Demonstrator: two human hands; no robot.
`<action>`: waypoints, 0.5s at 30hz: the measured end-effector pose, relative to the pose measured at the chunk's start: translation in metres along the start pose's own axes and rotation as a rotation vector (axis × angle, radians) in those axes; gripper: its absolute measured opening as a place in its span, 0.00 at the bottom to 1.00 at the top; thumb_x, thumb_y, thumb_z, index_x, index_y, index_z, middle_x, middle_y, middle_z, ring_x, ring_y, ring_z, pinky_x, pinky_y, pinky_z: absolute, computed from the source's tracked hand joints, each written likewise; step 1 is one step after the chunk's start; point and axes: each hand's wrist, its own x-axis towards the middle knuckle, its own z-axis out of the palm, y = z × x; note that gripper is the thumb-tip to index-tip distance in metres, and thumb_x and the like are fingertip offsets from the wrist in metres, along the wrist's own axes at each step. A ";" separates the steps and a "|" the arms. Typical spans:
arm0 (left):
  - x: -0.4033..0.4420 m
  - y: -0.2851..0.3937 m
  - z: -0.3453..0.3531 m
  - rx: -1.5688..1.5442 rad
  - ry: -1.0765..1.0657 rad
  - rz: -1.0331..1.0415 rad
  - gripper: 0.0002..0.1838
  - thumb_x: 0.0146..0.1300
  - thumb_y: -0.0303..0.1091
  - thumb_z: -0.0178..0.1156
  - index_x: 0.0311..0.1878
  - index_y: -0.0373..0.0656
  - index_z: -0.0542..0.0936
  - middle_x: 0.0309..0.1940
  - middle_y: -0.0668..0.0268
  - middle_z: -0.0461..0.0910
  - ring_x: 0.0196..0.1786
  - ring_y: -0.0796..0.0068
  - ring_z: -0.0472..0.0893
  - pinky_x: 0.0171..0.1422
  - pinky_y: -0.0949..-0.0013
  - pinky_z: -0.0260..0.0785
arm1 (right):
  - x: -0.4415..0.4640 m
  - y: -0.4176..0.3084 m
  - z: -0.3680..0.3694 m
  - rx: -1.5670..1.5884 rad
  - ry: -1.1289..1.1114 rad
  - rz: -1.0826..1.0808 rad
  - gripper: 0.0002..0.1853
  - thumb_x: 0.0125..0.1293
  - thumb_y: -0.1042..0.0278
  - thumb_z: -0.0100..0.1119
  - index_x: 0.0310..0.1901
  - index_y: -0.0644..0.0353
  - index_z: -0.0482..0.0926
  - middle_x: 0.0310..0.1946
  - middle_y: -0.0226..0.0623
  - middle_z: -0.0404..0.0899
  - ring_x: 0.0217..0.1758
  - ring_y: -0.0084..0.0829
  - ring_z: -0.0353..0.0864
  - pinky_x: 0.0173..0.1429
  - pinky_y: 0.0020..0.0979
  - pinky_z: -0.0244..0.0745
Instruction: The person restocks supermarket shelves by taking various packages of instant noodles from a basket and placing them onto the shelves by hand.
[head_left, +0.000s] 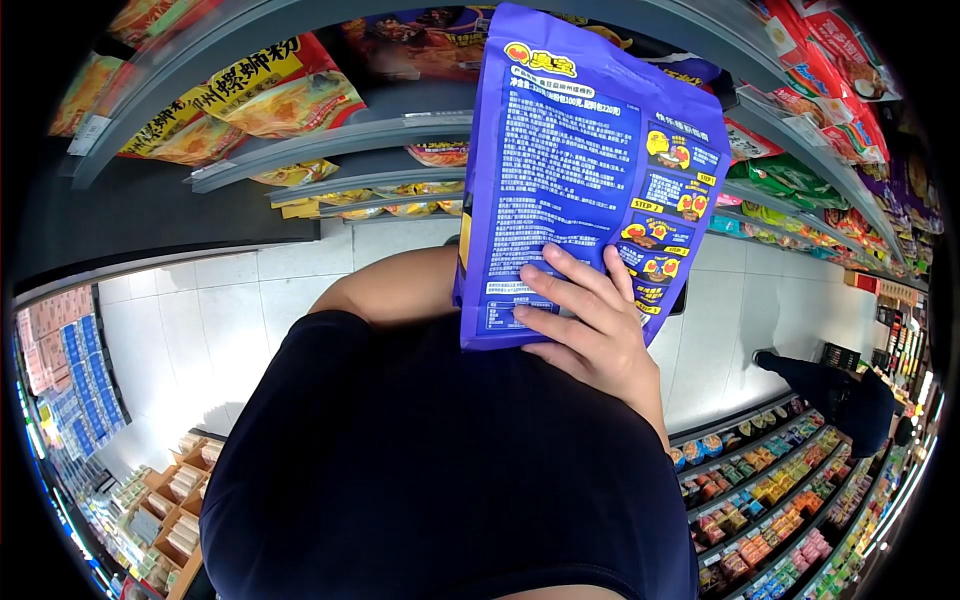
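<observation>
A purple packet of instant rice noodles (pixel 565 150) stands tilted in front of my chest. Its printed back faces me, with dense white text and a column of step pictures. Across the lower part lies my right hand (pixel 595 315), fingers spread and pressed against the packet. My left forearm runs behind the packet, which covers my left hand, so its grip is hidden. Close to the packet's lower right edge, part of a small black object (pixel 680 300) shows; I cannot make out what it is.
Grey shelves (pixel 330 145) with yellow and red noodle packets (pixel 285 90) curve ahead of me. More bagged goods (pixel 830 80) fill the right shelf. Behind on the right are snack racks (pixel 760 490) and a person in dark clothes (pixel 840 395). Blue cartons (pixel 90 370) are stacked at left.
</observation>
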 end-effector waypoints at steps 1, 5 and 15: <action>0.001 -0.001 -0.001 0.002 0.004 0.001 0.27 0.68 0.56 0.57 0.51 0.37 0.75 0.43 0.61 0.79 0.50 0.71 0.76 0.57 0.70 0.67 | -0.001 0.001 0.000 -0.002 0.001 -0.001 0.24 0.47 0.65 0.76 0.50 0.45 0.83 0.62 0.25 0.77 0.72 0.33 0.68 0.79 0.47 0.40; 0.002 -0.003 -0.003 0.010 0.020 0.004 0.27 0.68 0.56 0.57 0.51 0.37 0.75 0.43 0.61 0.79 0.50 0.71 0.76 0.57 0.70 0.67 | -0.002 0.002 0.003 -0.009 0.005 0.004 0.24 0.47 0.65 0.76 0.50 0.45 0.83 0.62 0.25 0.77 0.72 0.33 0.68 0.79 0.47 0.39; 0.008 -0.008 -0.012 0.039 0.068 0.015 0.27 0.68 0.56 0.56 0.50 0.37 0.75 0.43 0.61 0.79 0.50 0.71 0.76 0.57 0.70 0.67 | -0.008 0.008 0.008 -0.031 0.016 0.011 0.24 0.47 0.64 0.76 0.50 0.43 0.83 0.62 0.24 0.76 0.71 0.32 0.69 0.79 0.47 0.40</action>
